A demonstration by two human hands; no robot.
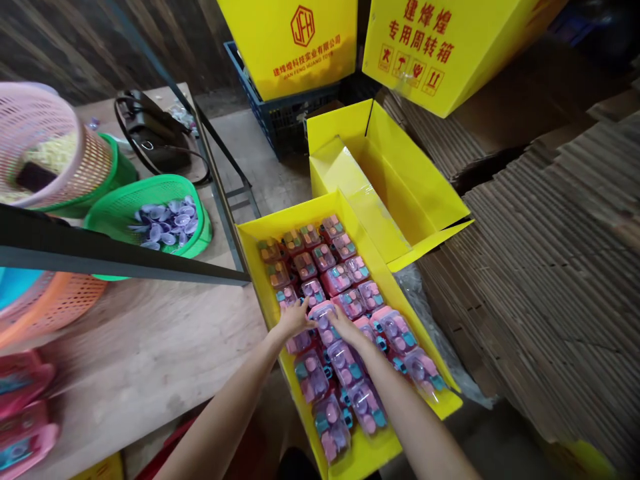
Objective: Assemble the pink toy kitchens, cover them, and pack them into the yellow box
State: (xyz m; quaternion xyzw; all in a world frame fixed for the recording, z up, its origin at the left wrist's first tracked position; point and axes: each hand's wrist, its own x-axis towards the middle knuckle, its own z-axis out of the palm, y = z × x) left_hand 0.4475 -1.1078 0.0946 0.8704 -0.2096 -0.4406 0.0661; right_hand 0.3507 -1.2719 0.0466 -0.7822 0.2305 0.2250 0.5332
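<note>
A long yellow box (370,460) in front of me holds rows of small plastic toy sets with clear covers and pink, purple and teal pieces inside. Near the middle of the rows, one toy set (324,318) sits between my hands. My left hand (293,320) grips its left side, the thumb and fingers bent against it. Along its right edge lies my right hand (346,328), with the fingers partly hidden by the hand itself. Another toy set (313,373) lies just below my left hand.
An open yellow box (425,193) stands behind, beside stacked flattened cardboard (540,267). Larger yellow cartons (295,47) are at the back, one on a blue crate (285,123). On the left table (200,340) stand a green basket (100,223) of purple spoon-like pieces and a black bag (155,137).
</note>
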